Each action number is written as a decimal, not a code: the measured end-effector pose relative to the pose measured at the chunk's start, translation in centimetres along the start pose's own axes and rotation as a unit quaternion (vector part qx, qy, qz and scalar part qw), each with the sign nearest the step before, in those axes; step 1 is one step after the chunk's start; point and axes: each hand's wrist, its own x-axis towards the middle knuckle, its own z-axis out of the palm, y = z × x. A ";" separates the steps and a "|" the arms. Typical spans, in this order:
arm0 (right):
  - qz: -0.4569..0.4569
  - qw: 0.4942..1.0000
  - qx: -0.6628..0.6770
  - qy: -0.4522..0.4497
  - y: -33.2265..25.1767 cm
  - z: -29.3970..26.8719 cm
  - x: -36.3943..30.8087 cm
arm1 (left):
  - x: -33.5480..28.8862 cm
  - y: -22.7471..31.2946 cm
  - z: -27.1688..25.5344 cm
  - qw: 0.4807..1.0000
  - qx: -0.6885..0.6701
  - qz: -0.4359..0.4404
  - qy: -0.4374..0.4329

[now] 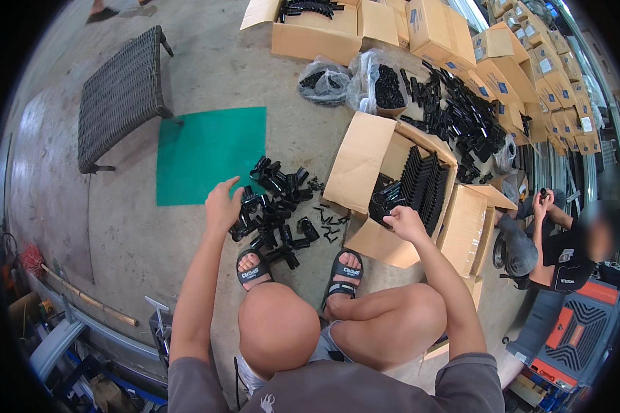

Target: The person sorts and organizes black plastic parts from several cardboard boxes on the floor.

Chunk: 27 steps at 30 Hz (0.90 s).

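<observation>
My left hand [222,205] is open, with thumb and fingers apart. It hovers beside a loose pile of black plastic fittings [275,189] on the floor before my feet. Smaller black pieces [329,220] lie scattered to the right of that pile. My right hand [408,224] is at the near side of an open cardboard box [355,162], its fingers curled together. Whatever they pinch, if anything, cannot be made out. Inside the box, black parts [424,180] are stacked in neat rows, with a few looser ones [386,199] close to my right fingertips.
A green mat [210,151] and a dark woven stool [120,100] are at the left. Bags of small black parts [324,81] and a large black heap [455,110] lie beyond the box. Stacked cartons [510,69] line the right. A co-worker [565,241] there holds a black part.
</observation>
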 end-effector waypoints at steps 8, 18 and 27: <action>0.017 0.986 0.166 0.015 1.9 -1.5 -2.2 | -0.7 13.6 -2.5 0.958 -0.174 0.109 -0.201; -0.370 0.911 0.151 0.100 -12.4 -7.3 -7.0 | 0.6 25.1 1.4 0.725 -0.508 -0.074 -0.460; -0.148 0.972 -0.119 0.137 -3.8 -3.9 7.7 | 1.4 23.3 -4.8 0.794 -0.490 -0.120 -0.338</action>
